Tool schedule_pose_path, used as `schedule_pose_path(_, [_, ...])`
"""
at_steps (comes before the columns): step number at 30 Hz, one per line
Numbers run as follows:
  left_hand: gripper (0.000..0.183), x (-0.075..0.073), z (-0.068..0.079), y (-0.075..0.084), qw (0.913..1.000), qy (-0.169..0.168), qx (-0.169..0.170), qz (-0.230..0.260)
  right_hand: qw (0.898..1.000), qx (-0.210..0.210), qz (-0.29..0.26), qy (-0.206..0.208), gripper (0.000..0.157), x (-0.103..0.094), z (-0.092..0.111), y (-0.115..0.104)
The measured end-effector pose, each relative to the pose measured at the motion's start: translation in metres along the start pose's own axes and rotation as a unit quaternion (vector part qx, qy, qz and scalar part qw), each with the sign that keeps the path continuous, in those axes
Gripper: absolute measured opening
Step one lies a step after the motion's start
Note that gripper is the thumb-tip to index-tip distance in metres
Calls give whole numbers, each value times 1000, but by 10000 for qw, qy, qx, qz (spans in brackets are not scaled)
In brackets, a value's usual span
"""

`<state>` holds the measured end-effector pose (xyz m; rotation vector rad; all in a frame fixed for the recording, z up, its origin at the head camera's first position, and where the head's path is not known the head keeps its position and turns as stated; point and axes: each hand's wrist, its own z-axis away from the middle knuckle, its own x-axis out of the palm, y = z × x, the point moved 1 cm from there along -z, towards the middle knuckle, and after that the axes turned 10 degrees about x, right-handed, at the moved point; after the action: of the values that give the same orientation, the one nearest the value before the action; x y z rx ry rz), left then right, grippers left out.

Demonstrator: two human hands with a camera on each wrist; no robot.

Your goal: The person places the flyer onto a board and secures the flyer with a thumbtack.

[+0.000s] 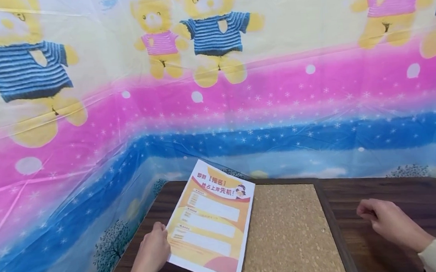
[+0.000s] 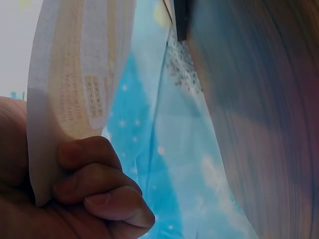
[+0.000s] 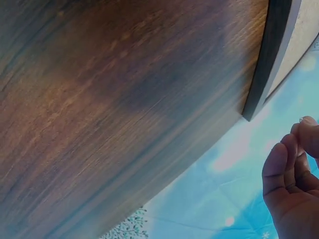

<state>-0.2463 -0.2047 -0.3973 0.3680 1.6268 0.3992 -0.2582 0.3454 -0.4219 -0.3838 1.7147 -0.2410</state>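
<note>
My left hand (image 1: 152, 247) grips the lower left edge of a printed poster (image 1: 212, 219), a white-bordered sheet in orange and yellow with red lettering. In the left wrist view, curled fingers (image 2: 102, 181) lie against the back of the sheet, where the print shows through. The poster is raised at a tilt and covers the left part of a cork board (image 1: 291, 227) with a dark wood frame. Over the table to the right of the board, my right hand (image 1: 393, 223) pinches a tiny clear object (image 3: 302, 119) between thumb and fingertips; most of it is hidden.
Dark wood-grain table (image 1: 413, 207) lies under the board, with rounded far corners. A patterned cloth backdrop (image 1: 275, 95) with teddy bears, pink and blue bands rises behind and at the left. A small pale spot (image 1: 323, 230) shows on the cork near its right edge.
</note>
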Motion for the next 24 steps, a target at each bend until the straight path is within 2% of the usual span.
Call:
schedule_pose_path(4, [19, 10, -1, 10, 9997, -106, 217, -8, 10000, -18, -82, 20, 29, 0, 1, -2])
schedule_pose_path(7, [16, 17, -3, 17, 9992, -49, 388, -90, 10000, 21, -76, -2, 29, 0, 2, -2])
schedule_pose_path(15, [21, 39, -6, 45, 9975, 56, 687, -166, 9999, -83, -34, 76, 30, -4, 0, -7])
schedule_pose_path(24, [17, 62, -10, 70, 9963, 7, 840, -171, 10000, 34, -43, 82, 30, -8, 3, -8])
